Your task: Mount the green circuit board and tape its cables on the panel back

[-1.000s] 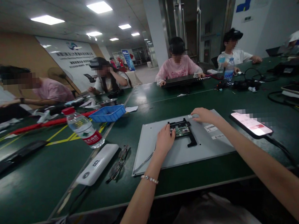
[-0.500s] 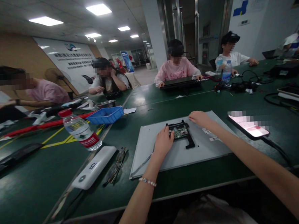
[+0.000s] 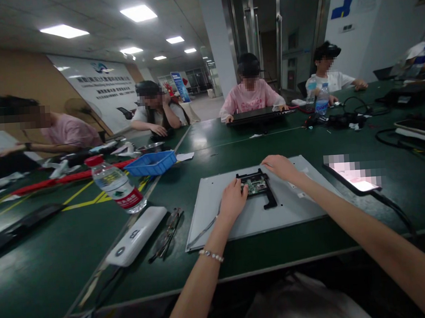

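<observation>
Panel: gray panel flat on the green counter, center to lower right of the frame.
Board: green circuit board with black bracket, on the panel, around frame center-right. Bracket's hooked arm points toward the near edge.
Left hand: left hand over the board's left end, fingers bent and touching there. Can't tell if they grip or just press.
Right hand: right hand by the bracket's upper right corner, fingers curled. Can't tell if they're closed on anything; tips unclear.
Cable: thin gray cable on the panel's left part, running under the left wrist.
Left of panel: glasses, then white device; water bottle and blue tray farther back.
Right of panel: phone, screen lit, black cord at its near end.
Upper center: person in pink, hands on a flat black item.
</observation>
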A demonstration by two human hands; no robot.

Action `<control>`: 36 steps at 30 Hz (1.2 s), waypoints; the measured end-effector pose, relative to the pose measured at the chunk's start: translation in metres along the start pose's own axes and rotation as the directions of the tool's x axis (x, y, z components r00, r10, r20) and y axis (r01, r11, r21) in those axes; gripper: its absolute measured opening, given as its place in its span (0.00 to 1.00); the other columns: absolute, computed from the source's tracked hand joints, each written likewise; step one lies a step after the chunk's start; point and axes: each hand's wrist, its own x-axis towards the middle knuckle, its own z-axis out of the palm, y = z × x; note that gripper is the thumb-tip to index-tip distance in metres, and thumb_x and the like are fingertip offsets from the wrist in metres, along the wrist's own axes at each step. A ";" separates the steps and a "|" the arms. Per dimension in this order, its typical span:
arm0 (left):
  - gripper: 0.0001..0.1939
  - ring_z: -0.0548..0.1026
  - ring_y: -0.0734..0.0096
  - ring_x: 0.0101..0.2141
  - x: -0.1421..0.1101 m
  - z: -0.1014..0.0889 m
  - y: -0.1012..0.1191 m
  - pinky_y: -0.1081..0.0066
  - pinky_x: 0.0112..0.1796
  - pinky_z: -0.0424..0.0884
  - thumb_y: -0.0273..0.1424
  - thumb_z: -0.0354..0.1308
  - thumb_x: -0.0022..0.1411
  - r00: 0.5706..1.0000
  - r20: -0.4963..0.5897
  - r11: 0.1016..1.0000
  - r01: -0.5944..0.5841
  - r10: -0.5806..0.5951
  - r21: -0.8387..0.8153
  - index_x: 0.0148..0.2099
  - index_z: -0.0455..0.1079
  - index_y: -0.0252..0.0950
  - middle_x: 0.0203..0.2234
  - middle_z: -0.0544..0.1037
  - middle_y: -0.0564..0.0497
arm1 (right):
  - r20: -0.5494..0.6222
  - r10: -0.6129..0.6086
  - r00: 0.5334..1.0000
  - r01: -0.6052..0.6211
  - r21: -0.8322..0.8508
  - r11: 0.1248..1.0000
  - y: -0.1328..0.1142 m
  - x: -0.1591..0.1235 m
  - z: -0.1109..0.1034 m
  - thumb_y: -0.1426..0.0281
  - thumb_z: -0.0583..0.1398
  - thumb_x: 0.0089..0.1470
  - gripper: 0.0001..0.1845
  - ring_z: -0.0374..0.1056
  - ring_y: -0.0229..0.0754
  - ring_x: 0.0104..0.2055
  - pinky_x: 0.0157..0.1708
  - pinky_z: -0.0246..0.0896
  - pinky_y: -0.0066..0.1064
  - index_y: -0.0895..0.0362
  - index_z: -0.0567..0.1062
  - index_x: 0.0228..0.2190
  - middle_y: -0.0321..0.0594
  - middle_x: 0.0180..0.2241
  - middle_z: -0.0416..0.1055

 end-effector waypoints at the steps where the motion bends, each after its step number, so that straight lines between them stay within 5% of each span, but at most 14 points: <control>1: 0.22 0.68 0.58 0.56 0.000 0.001 0.000 0.63 0.55 0.63 0.36 0.44 0.69 1.000 -0.001 1.000 0.000 0.000 -0.002 0.58 0.65 0.27 0.56 0.70 0.37 | 0.007 -0.027 1.000 0.027 0.003 1.000 -0.005 0.004 0.000 0.69 0.54 0.62 0.13 0.70 0.43 0.46 0.46 0.59 0.29 0.57 0.78 0.41 0.43 0.43 0.76; 13: 0.23 0.66 0.58 0.57 0.000 0.004 -0.001 0.63 0.56 0.61 0.36 0.44 0.69 1.000 0.007 1.000 0.016 -0.016 -0.012 0.59 0.63 0.28 0.56 0.69 0.36 | 0.168 -0.093 0.981 0.102 -0.044 0.994 -0.052 0.031 0.018 0.70 0.53 0.62 0.15 0.70 0.44 0.47 0.45 0.60 0.29 0.56 0.78 0.42 0.45 0.43 0.76; 27: 0.24 0.66 0.58 0.58 -0.001 0.003 0.000 0.63 0.56 0.61 0.36 0.43 0.70 1.000 0.022 1.000 0.019 -0.019 -0.010 0.61 0.61 0.26 0.57 0.68 0.36 | 0.196 -0.075 0.978 0.098 -0.110 0.989 -0.034 0.019 0.013 0.71 0.52 0.61 0.16 0.71 0.46 0.46 0.43 0.61 0.30 0.58 0.79 0.41 0.47 0.42 0.76; 36: 0.24 0.65 0.58 0.58 -0.001 0.002 0.000 0.62 0.57 0.60 0.37 0.43 0.69 0.999 0.027 0.999 0.034 -0.033 -0.016 0.60 0.62 0.28 0.58 0.67 0.36 | 0.182 -0.057 0.982 0.055 0.015 0.998 -0.029 0.018 0.015 0.67 0.54 0.61 0.16 0.71 0.43 0.43 0.43 0.60 0.26 0.56 0.81 0.37 0.43 0.40 0.78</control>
